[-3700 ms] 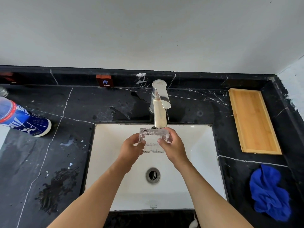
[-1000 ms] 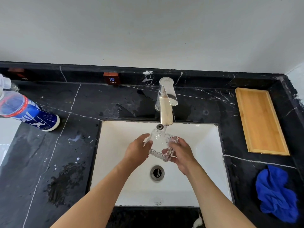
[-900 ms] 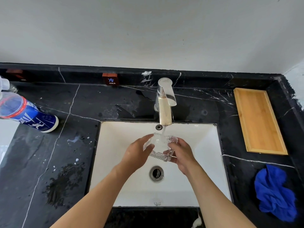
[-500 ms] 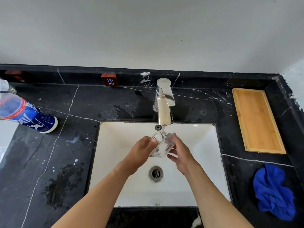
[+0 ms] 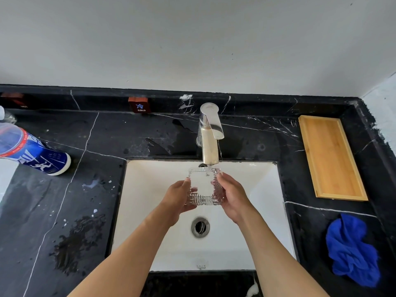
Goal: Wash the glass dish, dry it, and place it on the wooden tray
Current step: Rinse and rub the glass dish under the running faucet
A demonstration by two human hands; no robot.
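Note:
A square, ribbed clear glass dish (image 5: 204, 186) is held open side up over the white sink (image 5: 150, 189), right under the chrome faucet (image 5: 209, 136). Water runs from the spout onto its far edge. My left hand (image 5: 179, 199) grips the dish's left side and my right hand (image 5: 232, 195) grips its right side. The wooden tray (image 5: 330, 157) lies on the black marble counter at the right, with nothing on it. A crumpled blue cloth (image 5: 351, 251) sits on the counter in front of the tray.
A blue-and-white bottle (image 5: 32, 153) lies on its side on the counter at the left. Wet patches (image 5: 77, 241) mark the counter left of the sink. The drain (image 5: 200, 227) sits below my hands. A small "COLD" label (image 5: 138, 105) is on the back ledge.
The dish was tilted on edge under the stream half a second ago; now it is level, open side up, with both hands spread to its sides.

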